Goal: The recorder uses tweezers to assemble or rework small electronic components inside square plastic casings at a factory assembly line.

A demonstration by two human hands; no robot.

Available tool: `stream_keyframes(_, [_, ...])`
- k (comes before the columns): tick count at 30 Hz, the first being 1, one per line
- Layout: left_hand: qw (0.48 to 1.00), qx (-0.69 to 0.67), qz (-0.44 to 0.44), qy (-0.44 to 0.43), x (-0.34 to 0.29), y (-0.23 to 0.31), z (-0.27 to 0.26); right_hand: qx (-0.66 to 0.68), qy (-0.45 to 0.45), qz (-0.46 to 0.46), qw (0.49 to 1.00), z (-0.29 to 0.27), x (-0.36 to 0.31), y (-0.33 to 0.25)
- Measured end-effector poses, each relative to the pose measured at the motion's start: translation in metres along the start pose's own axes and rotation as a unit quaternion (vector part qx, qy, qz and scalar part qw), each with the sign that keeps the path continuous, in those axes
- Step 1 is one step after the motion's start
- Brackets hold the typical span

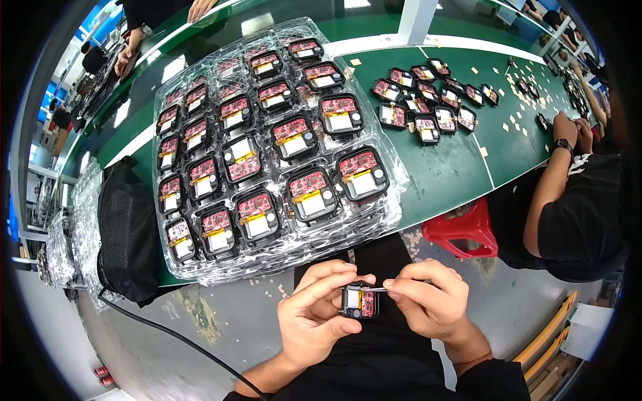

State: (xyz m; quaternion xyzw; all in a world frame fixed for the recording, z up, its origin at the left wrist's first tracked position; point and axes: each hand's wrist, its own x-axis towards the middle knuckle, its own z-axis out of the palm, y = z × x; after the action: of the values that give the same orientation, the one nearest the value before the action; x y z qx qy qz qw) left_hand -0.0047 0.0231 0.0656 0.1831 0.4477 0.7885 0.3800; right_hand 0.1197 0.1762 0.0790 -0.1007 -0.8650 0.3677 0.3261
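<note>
A long green worktop (438, 194), bordered on its far side by a pale rail (468, 49), spans the room; a white post (418, 23) rises from the rail. Rectangular light reflections (257, 25) mark the green surface beyond. The grey floor (234, 334) bears worn yellowish patches (202, 324). A red stool (478, 224) stands beside the worktop. Blue panels (101, 28), upper left, are possibly wall boards.

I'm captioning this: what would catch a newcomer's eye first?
Probably the stacked clear trays, upper left, topped with red-boarded black cases. Below, the left hand holds one such case and the right hand a thin metal tool over it. A red stool stands at centre right.
</note>
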Motion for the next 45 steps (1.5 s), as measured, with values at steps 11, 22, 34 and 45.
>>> stream_keyframes(11, [0.999,0.035,0.013,0.008,-0.001,-0.001,0.001,-0.073,0.012,-0.027,0.997,0.005,-0.006,-0.001])
stream_keyframes(22, [0.999,-0.018,0.016,-0.022,-0.006,-0.003,0.002,-0.098,0.026,-0.033,0.994,0.011,-0.010,-0.005])
stream_keyframes(34, [0.998,0.008,0.013,-0.056,-0.006,0.010,0.000,-0.071,-0.001,-0.053,0.996,-0.001,-0.003,0.000])
stream_keyframes(45, [0.912,0.280,0.298,-0.023,0.044,0.115,-0.017,-0.311,0.130,0.148,0.930,-0.016,0.072,0.073])
